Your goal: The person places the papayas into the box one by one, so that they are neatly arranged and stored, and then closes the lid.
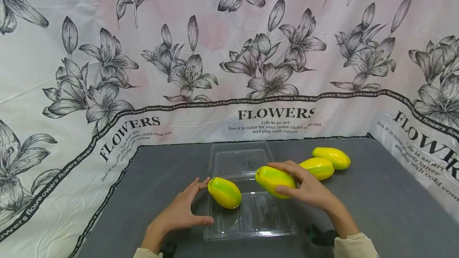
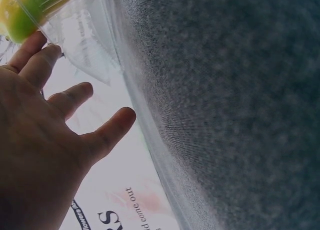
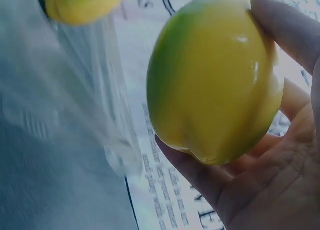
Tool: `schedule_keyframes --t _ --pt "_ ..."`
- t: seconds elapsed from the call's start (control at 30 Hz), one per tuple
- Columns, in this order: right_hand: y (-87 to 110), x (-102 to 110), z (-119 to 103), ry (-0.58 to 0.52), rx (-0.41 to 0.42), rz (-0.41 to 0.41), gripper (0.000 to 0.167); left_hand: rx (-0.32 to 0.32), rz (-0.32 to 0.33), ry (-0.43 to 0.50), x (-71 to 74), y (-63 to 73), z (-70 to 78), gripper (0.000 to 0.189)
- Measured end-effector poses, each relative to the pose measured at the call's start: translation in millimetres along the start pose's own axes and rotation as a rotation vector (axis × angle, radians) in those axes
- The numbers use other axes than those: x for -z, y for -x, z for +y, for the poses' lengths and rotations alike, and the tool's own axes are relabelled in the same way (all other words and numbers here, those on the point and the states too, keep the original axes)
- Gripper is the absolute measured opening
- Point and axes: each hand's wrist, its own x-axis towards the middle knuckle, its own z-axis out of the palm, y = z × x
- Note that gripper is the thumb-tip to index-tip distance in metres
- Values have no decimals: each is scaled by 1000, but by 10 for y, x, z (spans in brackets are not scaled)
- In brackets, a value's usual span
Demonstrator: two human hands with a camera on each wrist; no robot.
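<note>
A clear plastic clamshell box (image 1: 251,226) lies on the table, its lid (image 1: 240,158) folded back toward the wall. One yellow-green papaya (image 1: 224,193) rests in the left part of its tray. My left hand (image 1: 183,208) is at the tray's left side, thumb and fingers spread; its fingertips (image 2: 37,39) are right by the box wall. With my right hand (image 1: 312,188) I grip a second papaya (image 1: 274,181) over the tray's right side. In the right wrist view, thumb and fingers wrap this papaya (image 3: 215,84) from opposite sides.
Two more papayas, a nearer one (image 1: 318,168) and a farther one (image 1: 331,157), lie on the grey table (image 1: 376,202) behind my right hand. A white curtain (image 1: 201,124) printed with flowers hangs along the back and sides.
</note>
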Motion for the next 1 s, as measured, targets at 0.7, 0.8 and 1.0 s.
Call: schedule_keyframes --t 0.7,0.8,1.0 --pt "-232 -784 -226 27 143 -65 57 -14 -1 12 -15 -10 -15 91" --pt "-229 -870 -237 36 146 -63 57 -13 -3 15 -13 -14 -14 91" --pt "-222 -1019 -245 56 126 -66 56 -16 -2 7 -14 -12 -17 91"
